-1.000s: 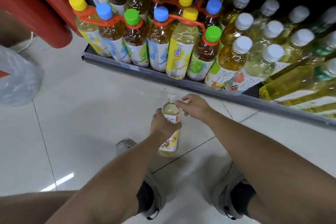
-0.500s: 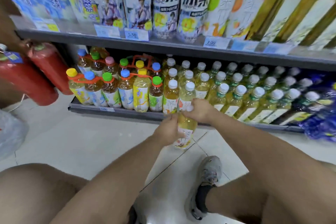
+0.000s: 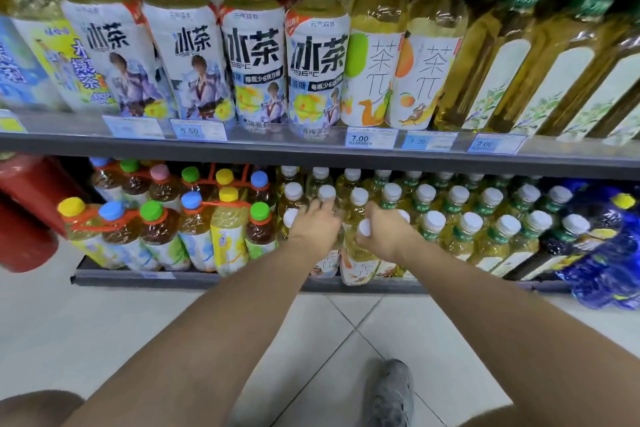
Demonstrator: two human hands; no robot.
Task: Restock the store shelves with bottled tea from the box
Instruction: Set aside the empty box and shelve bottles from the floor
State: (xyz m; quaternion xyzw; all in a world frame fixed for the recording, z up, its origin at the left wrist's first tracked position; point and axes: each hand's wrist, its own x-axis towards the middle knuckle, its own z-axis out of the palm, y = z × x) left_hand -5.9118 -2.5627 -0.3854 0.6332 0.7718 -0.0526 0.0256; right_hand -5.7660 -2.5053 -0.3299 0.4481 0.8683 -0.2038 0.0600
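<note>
The tea bottle [image 3: 356, 265], pale yellow with a white cap and a white fruit label, stands at the front edge of the bottom shelf [image 3: 180, 278]. My right hand [image 3: 386, 236] is closed around its neck just under the cap. My left hand [image 3: 313, 229] lies beside it on the row of matching white-capped bottles [image 3: 293, 191], fingers spread against one of their caps, with no bottle clearly gripped. The box is out of view.
Bundled bottles with coloured caps [image 3: 156, 229] fill the shelf's left part, and green-labelled bottles [image 3: 471, 232] the right. Blue bottle packs [image 3: 609, 253] stand at far right and red cylinders [image 3: 27, 215] at far left. Large tea bottles [image 3: 252, 59] line the upper shelf. My shoe [image 3: 391, 392] rests on the tiled floor.
The bottle rose from the floor to the bottom shelf's front edge. My left hand left its body and went onto the neighbouring bottles. The view tilted up to show the upper shelf.
</note>
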